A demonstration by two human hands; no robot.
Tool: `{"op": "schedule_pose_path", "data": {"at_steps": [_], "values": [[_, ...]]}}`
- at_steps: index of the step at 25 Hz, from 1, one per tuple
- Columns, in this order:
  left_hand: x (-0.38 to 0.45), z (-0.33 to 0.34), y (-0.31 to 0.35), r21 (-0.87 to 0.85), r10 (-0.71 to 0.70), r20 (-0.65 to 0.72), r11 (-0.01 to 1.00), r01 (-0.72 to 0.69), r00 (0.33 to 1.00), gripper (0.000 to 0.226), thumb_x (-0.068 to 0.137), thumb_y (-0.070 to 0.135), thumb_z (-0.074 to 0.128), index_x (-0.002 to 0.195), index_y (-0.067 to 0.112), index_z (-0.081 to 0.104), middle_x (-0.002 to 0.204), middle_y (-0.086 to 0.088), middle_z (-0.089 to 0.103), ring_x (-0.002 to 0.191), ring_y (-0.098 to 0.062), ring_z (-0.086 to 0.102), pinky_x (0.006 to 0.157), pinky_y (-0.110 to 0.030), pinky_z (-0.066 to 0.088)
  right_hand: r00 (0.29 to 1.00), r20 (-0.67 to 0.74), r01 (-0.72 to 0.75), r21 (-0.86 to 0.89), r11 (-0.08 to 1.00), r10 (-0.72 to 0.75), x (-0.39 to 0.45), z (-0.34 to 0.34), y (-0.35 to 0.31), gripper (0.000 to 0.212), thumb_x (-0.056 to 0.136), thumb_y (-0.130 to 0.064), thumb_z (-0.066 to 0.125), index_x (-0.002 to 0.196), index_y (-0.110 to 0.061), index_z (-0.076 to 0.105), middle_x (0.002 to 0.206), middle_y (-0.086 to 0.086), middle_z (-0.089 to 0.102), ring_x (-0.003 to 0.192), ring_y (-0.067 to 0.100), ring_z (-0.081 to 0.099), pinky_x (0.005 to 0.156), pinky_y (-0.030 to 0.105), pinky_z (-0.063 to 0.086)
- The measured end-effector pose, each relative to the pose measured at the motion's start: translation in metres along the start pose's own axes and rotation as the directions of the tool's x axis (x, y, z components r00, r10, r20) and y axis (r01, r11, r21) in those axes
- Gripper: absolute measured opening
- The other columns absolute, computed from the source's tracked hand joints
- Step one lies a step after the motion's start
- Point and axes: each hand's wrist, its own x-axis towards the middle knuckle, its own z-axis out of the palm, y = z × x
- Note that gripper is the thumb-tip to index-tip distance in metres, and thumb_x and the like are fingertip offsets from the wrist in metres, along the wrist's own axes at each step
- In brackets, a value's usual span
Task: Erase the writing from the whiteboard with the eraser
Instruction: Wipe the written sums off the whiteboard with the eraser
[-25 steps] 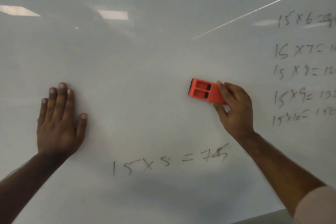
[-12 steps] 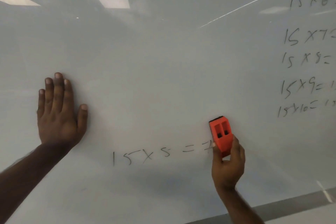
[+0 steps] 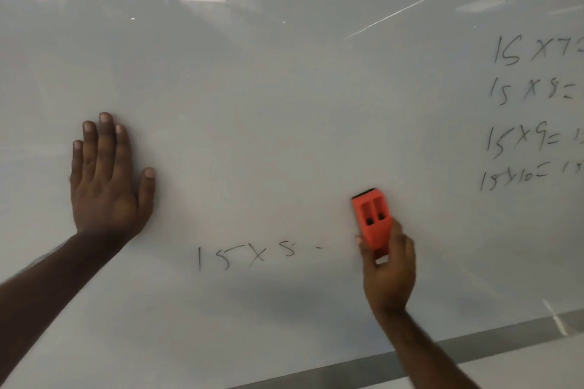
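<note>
The left hand (image 3: pixel 109 180) lies flat against the whiteboard (image 3: pixel 252 104), palm to the surface, its four fingers close together and pointing up, the thumb held out toward the right hand. It holds nothing. Its bare forearm runs down and away to the lower left corner of the view.

The right hand (image 3: pixel 387 275) is closed around the lower end of the orange eraser (image 3: pixel 370 219), thumb on the side nearer the left hand and the other fingers wrapped over the far edge. The wrist is straight, with the forearm coming up from the bottom edge of the view at a slight slant. The eraser stands nearly upright, leaning a little toward the left hand, and its dark felt strip shows along the top edge, against the board. Two recessed slots mark its orange back.

Between the two hands, lower than the left hand and level with the right thumb, the writing "15 x 5" (image 3: pixel 246 257) stays on the board, followed by a short dash just beside the right hand. Above and beyond the right hand, away from the left, a column of sums (image 3: pixel 531 88) runs from "15 x 6" down to "15 x 10", cut off by the edge of the view. Below the right forearm the grey lower frame (image 3: pixel 493 347) of the board slants across the corner.
</note>
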Motion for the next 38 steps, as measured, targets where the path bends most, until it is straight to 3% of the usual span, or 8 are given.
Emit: {"op": "schedule_pose_path", "data": {"at_steps": [4,10,14,19,26,32,36,38], "values": [[-0.001,0.0,0.003,0.019,-0.008,0.005,1.0,0.008,1.0,0.07,0.106,0.036,0.034,0.163,0.001,0.014,0.172,-0.015,0.008,0.161,-0.032,0.005,0.13,-0.049,0.01,0.994,-0.085,-0.06,0.114,0.992,0.07,-0.011,0.013,-0.016,0.07,0.094,-0.043,0.059,0.143,0.003,0.042,0.103,0.02,0.059,0.085,0.029,0.06,0.064,0.037,0.054],[0.001,-0.001,0.008,0.056,-0.023,0.03,0.998,0.021,0.999,0.07,0.106,0.035,0.032,0.162,-0.003,0.013,0.169,-0.026,0.014,0.16,-0.026,-0.004,0.131,-0.046,0.004,0.992,0.052,0.108,0.107,0.988,-0.114,-0.045,0.042,-0.059,0.068,0.094,-0.037,0.056,0.145,0.005,0.038,0.112,0.023,0.059,0.095,0.032,0.059,0.072,0.045,0.056],[0.0,0.0,0.007,0.057,0.011,0.018,0.998,-0.012,1.0,0.069,0.107,0.034,0.032,0.162,-0.003,0.012,0.169,-0.027,0.015,0.16,-0.028,-0.002,0.13,-0.046,0.006,0.939,0.123,0.306,0.128,0.943,-0.321,-0.063,0.063,-0.096,0.065,0.094,-0.041,0.06,0.141,0.003,0.046,0.108,0.018,0.062,0.092,0.028,0.056,0.077,0.036,0.047],[-0.002,0.002,0.005,0.053,0.051,-0.024,0.997,-0.05,0.998,0.067,0.108,0.032,0.035,0.161,-0.003,0.014,0.168,-0.026,0.017,0.159,-0.036,0.011,0.13,-0.048,0.012,0.715,0.224,0.652,0.128,0.747,-0.662,-0.085,0.085,-0.13,0.06,0.099,-0.044,0.055,0.146,-0.009,0.043,0.1,0.009,0.057,0.086,0.025,0.052,0.074,0.035,0.041],[-0.001,-0.004,0.004,0.037,0.043,0.002,0.998,-0.043,0.999,0.067,0.107,0.031,0.036,0.161,-0.003,0.015,0.168,-0.024,0.015,0.16,-0.033,0.008,0.13,-0.048,0.013,0.346,0.336,0.915,0.085,0.394,-0.876,-0.06,0.069,-0.096,0.06,0.09,-0.021,0.063,0.146,-0.022,0.044,0.099,0.004,0.06,0.086,0.024,0.055,0.078,0.035,0.043],[-0.002,-0.015,-0.002,0.039,0.073,0.094,0.996,-0.077,0.993,0.067,0.108,0.034,0.034,0.161,-0.003,0.017,0.17,-0.021,0.013,0.161,-0.028,0.003,0.131,-0.045,0.01,0.397,0.336,0.893,0.074,0.444,-0.854,-0.002,0.028,-0.047,0.058,0.09,-0.027,0.062,0.145,-0.017,0.047,0.097,0.011,0.062,0.086,0.031,0.06,0.08,0.04,0.043],[-0.005,-0.022,0.001,0.049,0.073,0.11,0.996,-0.079,0.991,0.066,0.106,0.031,0.038,0.16,-0.004,0.022,0.169,-0.02,0.016,0.16,-0.029,0.011,0.131,-0.044,0.012,0.687,0.244,0.706,0.0,0.708,-0.685,0.047,0.009,-0.045,0.058,0.091,-0.031,0.056,0.145,-0.011,0.044,0.1,0.014,0.06,0.087,0.032,0.056,0.078,0.037,0.039],[-0.002,-0.024,0.008,0.035,0.051,0.102,0.998,-0.055,0.993,0.065,0.105,0.03,0.038,0.159,-0.005,0.026,0.169,-0.021,0.019,0.159,-0.032,0.016,0.131,-0.043,0.012,0.751,0.232,0.637,-0.007,0.771,-0.619,0.057,0.001,-0.049,0.059,0.091,-0.032,0.055,0.144,-0.007,0.047,0.1,0.013,0.059,0.087,0.03,0.055,0.078,0.036,0.041]]}}
